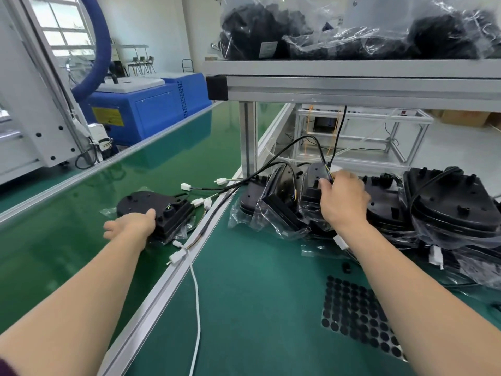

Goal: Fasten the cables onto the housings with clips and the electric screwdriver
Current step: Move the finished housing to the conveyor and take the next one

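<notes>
A black housing (151,206) lies on the green conveyor belt (67,240) at the left, on a clear plastic bag. My left hand (132,226) grips its near edge. Black cables with white connectors (221,181) trail from it across the aluminium rail. On the bench to the right, several black housings in clear bags (282,202) stand in a row. My right hand (343,198) is closed on the cable and white connector (335,168) at the top of one upright housing (314,185). No screwdriver or clips are visible.
A sheet of round black pads (355,316) lies near the front right. A thin white cable (197,308) runs toward me along the aluminium rail (151,302). A shelf with bagged black parts (352,31) overhangs the bench. A blue machine (146,104) stands beyond the belt.
</notes>
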Motion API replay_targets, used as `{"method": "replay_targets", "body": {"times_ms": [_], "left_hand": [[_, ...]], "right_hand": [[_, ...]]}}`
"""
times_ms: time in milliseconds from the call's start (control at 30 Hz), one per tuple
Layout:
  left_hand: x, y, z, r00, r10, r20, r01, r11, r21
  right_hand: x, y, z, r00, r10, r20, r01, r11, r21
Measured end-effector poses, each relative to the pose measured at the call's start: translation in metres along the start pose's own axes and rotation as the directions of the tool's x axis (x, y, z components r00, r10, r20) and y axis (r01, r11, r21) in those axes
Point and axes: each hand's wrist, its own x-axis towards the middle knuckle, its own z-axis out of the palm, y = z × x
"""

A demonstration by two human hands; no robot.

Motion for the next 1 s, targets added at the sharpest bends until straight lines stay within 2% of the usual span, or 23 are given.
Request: {"method": "replay_targets", "body": {"times_ms": [67,167,200,267,300,367,433,500,567,633,700,833,933,1000], "left_hand": [[-0.022,0.011,0.003,0.994,0.028,-0.108,-0.039,0.994,-0.1],[-0.062,0.034,0.01,0.958,0.207,-0.197,-0.244,0.951,-0.188],[-0.076,0.043,0.014,0.943,0.278,-0.183,-0.317,0.918,-0.239],[-0.104,0.057,0.024,0.906,0.415,-0.088,-0.407,0.794,-0.452],[-0.119,0.062,0.03,0.882,0.472,-0.018,-0.393,0.712,-0.582],[-0.151,0.072,0.035,0.822,0.535,0.196,-0.201,0.595,-0.778],[-0.184,0.078,0.035,0.685,0.574,0.449,0.093,0.542,-0.835],[-0.21,0.079,0.032,0.528,0.606,0.595,0.261,0.55,-0.793],[-0.23,0.077,0.029,0.426,0.64,0.639,0.292,0.572,-0.767],[-0.244,0.074,0.026,0.364,0.681,0.635,0.237,0.592,-0.771],[-0.255,0.072,0.022,0.343,0.704,0.622,0.179,0.6,-0.779],[-0.272,0.063,0.015,0.351,0.695,0.627,0.104,0.637,-0.764],[-0.285,0.056,0.016,0.417,0.644,0.642,0.028,0.696,-0.717],[-0.293,0.048,0.016,0.418,0.598,0.684,0.026,0.745,-0.667]], "right_hand": [[0.0,0.0,-0.002,0.999,0.041,-0.013,-0.041,0.998,0.044],[-0.001,-0.002,-0.007,0.994,0.094,-0.047,-0.087,0.986,0.14],[-0.002,-0.004,-0.009,0.993,0.101,-0.061,-0.09,0.983,0.161],[-0.004,-0.009,-0.014,0.992,0.089,-0.092,-0.07,0.978,0.196],[-0.006,-0.012,-0.017,0.992,0.074,-0.106,-0.049,0.975,0.218],[-0.012,-0.019,-0.024,0.99,0.046,-0.132,-0.01,0.964,0.266],[-0.023,-0.024,-0.03,0.987,0.022,-0.159,0.026,0.955,0.296],[-0.038,-0.026,-0.035,0.983,-0.016,-0.185,0.072,0.951,0.3],[-0.057,-0.026,-0.04,0.973,-0.061,-0.221,0.129,0.942,0.31],[-0.079,-0.022,-0.046,0.962,-0.105,-0.253,0.183,0.933,0.31],[-0.103,-0.016,-0.052,0.955,-0.143,-0.26,0.219,0.931,0.293],[-0.159,0.003,-0.064,0.929,-0.222,-0.295,0.3,0.92,0.252],[-0.201,0.021,-0.07,0.902,-0.295,-0.316,0.365,0.911,0.192],[-0.227,0.035,-0.071,0.888,-0.35,-0.299,0.407,0.9,0.155]]}}
